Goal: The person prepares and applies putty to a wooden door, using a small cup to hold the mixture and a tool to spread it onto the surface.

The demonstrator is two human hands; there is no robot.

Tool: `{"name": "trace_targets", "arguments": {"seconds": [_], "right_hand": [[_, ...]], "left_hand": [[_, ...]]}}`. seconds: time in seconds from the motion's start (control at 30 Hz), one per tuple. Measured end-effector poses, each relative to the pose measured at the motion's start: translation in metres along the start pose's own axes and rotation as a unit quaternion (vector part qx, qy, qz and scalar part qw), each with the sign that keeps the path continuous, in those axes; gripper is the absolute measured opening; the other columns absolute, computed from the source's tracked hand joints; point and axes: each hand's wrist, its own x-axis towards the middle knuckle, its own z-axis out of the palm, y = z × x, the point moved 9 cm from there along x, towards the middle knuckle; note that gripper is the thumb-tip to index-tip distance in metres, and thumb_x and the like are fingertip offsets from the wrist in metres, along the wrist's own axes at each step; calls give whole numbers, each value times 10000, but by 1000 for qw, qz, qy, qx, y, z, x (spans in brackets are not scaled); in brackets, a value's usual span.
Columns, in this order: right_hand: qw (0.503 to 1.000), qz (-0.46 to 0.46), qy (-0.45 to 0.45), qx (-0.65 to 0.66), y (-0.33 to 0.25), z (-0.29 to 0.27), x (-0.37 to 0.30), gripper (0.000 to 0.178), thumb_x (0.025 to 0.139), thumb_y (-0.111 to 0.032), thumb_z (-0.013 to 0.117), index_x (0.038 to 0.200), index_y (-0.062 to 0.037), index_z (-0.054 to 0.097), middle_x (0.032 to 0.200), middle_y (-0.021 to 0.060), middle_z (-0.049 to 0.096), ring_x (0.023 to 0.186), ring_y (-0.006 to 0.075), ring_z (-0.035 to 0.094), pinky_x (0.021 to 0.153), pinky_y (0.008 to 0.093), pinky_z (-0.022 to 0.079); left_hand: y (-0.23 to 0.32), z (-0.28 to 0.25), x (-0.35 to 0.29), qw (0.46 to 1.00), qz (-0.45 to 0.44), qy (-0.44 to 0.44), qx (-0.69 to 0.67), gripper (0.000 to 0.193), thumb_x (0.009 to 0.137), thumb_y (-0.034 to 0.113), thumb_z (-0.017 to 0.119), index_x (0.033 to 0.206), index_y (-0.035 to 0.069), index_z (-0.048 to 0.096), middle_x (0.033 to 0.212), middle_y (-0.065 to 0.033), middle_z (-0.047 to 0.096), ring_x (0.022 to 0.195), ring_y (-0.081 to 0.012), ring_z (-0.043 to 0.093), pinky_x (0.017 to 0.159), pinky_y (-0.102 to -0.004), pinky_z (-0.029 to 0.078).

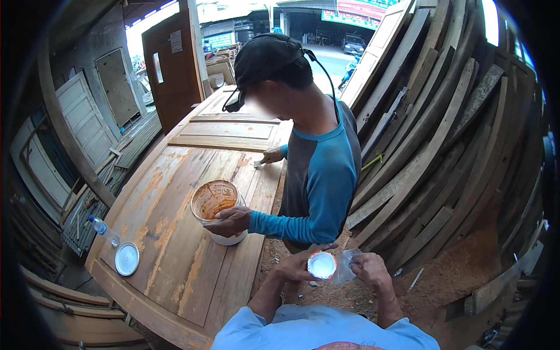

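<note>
My left hand (296, 267) is wrapped round a small round container (322, 265) with an orange-patterned edge and a white top or inside; I cannot tell which. Just to its right, my right hand (371, 269) pinches a crumpled see-through plastic bag (346, 267), which touches or nearly touches the container. Both hands are held near my body, beside the table-like wooden door panel (192, 291). Across from me, a co-worker tilts a white bucket (214, 198) smeared inside with orange-brown paste, and presses a scraper (258, 164) on the panel with the other hand.
A round white lid (127, 259) and a plastic bottle (105, 230) lie on the panel's left part. Orange-brown filler patches (153, 185) mark the wood. Long planks (431, 146) lean along the right side, and sawdust and scraps cover the floor (420, 286).
</note>
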Motion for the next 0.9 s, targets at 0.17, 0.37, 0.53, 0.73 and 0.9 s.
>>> {"name": "trace_targets", "arguments": {"seconds": [0.17, 0.37, 0.53, 0.73, 0.9], "right_hand": [[986, -146, 51, 65, -32, 6, 6, 174, 805, -157, 713, 949, -65, 749, 855, 197, 700, 819, 393, 681, 723, 472, 542], [978, -163, 24, 128, -39, 7, 9, 162, 845, -149, 718, 947, -24, 728, 855, 188, 697, 819, 354, 681, 740, 429, 542], [978, -130, -27, 161, -33, 14, 9, 173, 895, -175, 694, 916, -5, 711, 818, 182, 684, 755, 344, 657, 696, 421, 522], [969, -85, -141, 183, -29, 29, 7, 219, 915, -220, 710, 914, -2, 724, 767, 144, 651, 700, 248, 620, 655, 388, 492], [888, -87, -181, 414, -16, 44, -2, 251, 946, -228, 718, 936, 22, 746, 777, 28, 671, 698, 94, 578, 627, 298, 454]], "left_hand": [[-19, 32, 13, 995, -36, -38, 79, 871, 779, 330, 884, 1500, 80, 464, 1598, -178, 359, 1490, -342, 330, 1231, -448, 268], [-29, 29, -1, 993, -83, -57, 57, 798, 758, 313, 889, 1425, 67, 525, 1384, -156, 558, 1319, -321, 517, 1147, -429, 374], [-33, 23, -8, 992, -92, -48, 77, 780, 738, 339, 898, 1384, 64, 557, 1342, -160, 575, 1273, -321, 548, 1108, -418, 408], [-34, 27, -7, 993, -82, -24, 78, 704, 743, 295, 896, 1324, 46, 586, 1254, -133, 619, 1170, -267, 603, 1014, -394, 473], [-26, 33, -6, 995, -90, -48, -3, 721, 751, 330, 898, 1342, 51, 593, 1288, -135, 630, 1210, -271, 602, 1064, -393, 457]]}}
